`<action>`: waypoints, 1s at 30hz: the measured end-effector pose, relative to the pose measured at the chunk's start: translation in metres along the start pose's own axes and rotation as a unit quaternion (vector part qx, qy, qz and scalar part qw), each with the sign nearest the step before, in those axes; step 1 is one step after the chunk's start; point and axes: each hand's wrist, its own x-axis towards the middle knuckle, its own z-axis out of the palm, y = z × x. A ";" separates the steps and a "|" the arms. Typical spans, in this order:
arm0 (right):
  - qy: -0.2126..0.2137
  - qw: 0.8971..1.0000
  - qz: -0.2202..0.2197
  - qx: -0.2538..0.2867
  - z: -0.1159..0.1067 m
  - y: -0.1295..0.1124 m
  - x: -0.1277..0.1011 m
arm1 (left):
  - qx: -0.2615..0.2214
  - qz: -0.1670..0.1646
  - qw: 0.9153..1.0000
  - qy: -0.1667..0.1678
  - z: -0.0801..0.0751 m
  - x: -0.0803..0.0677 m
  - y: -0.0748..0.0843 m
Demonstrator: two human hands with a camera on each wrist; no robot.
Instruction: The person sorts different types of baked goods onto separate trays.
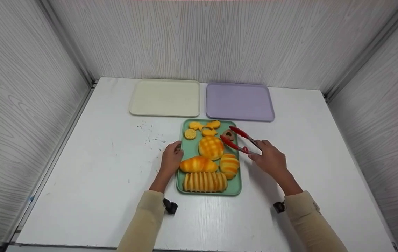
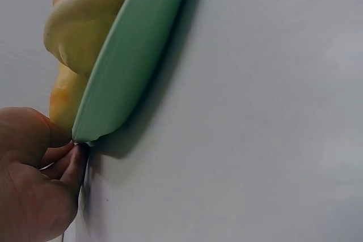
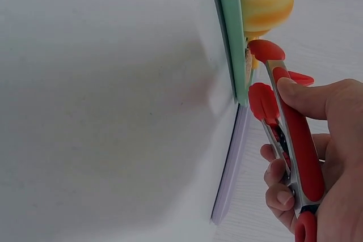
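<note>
We saw the red tongs (image 1: 239, 139) over the right far part of the green tray (image 1: 235, 187), with their two tips spread apart on both sides of a small brown heart cookie (image 1: 228, 134) near the tray's far right corner. The right hand (image 1: 269, 159) gripped the tongs at the handle end, with the thumb on top and the fingers curled below, as the right wrist view showed. The hand itself was just outside the tray's right edge.

The left hand (image 1: 171, 159) rested at the left edge of the green tray, and its curled fingers (image 2: 71, 162) pinched the rim there.

On the tray lay a round checkered bun (image 1: 211, 147) in the middle, a striped bun (image 1: 229, 165) at the right edge, a long loaf (image 1: 198, 164) toward the left edge, and a ridged loaf (image 1: 205, 181) along the near edge. Small yellow cookies (image 1: 204, 128) were at the far edge.

The tray stood in the middle of the white desk (image 1: 97, 175). Beyond it, along the far edge of the desk, we saw a cream tray (image 1: 165, 97) on the left and a purple tray (image 1: 239, 101) on the right, side by side.
</note>
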 end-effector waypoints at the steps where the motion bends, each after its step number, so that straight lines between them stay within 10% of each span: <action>1: 0.000 1.000 0.001 -0.004 0.000 -0.001 0.001 | -0.001 -0.001 1.000 -0.001 0.000 0.000 0.000; 30: 0.002 1.000 0.013 0.002 0.001 -0.010 0.007 | -0.008 -0.002 1.000 -0.002 0.000 0.001 -0.001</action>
